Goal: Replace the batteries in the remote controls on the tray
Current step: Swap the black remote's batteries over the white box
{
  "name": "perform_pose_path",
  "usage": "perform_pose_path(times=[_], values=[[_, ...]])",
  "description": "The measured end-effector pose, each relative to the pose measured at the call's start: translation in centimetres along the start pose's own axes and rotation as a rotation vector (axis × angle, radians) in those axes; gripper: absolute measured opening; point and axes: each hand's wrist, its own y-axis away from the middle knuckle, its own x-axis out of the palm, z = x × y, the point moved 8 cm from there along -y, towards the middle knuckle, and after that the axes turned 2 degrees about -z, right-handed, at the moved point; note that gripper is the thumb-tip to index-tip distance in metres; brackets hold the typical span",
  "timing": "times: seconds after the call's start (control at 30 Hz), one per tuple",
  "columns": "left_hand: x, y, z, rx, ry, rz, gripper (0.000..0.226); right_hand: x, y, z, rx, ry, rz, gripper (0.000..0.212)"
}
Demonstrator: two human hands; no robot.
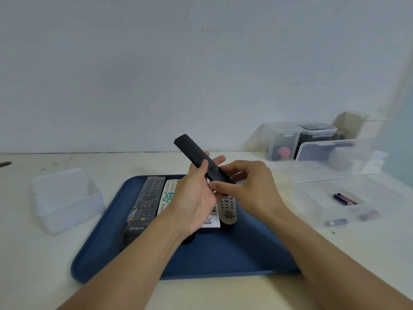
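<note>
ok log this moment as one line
left hand holds slim black remote | right hand pinches its lower end | above blue tray | batteries right

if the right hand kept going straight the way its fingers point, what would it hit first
The right hand points left, and its fingers already pinch the lower end of the black remote. Straight on, it would likely meet the left hand gripping that remote; depth is hard to judge.

- just one view here, a wide-angle head cam looking forward and down over the tabletop
- faces a plain wall at the far edge, so roughly the top half is wall
- pretty close in, both forearms run up from the bottom edge
- edges curve a bit from the lens
</note>
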Motion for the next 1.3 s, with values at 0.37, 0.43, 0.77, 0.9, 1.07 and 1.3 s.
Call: perform_pose_path(times=[0.37,0.43,0.77,0.9,1.07,1.3], values=[[-1.3,-0.5,-1.2,0.014,-0.214,-0.029,0.023,0.1,-0.9,-0.6,-0.06,0.061,0.202,0.05],[-1.0,-0.4,-1.0,-0.033,-0.239,0.003,0.024,-0.4,-1.1,-0.6,-0.076,0.072,0.185,0.056],[1.1,1.1,1.6,-0.107,-0.622,0.19,0.028,-0.2,0.2,0.4,-0.22,0.406,0.377,0.151],[0.9,1.2,1.6,-0.112,-0.609,0.172,0.026,-0.1,0.0,0.9,-0.236,0.387,0.337,0.149],[1.3,1.1,1.9,-0.261,-0.23,0.138,0.043,-1.0,-0.5,1.8,-0.31,0.214,0.251,0.14],[0.2,-0.2,1.2,-0.088,-0.26,0.056,0.026,-0.5,-1.0,-0.7,0.025,-0.255,0.343,0.103]])
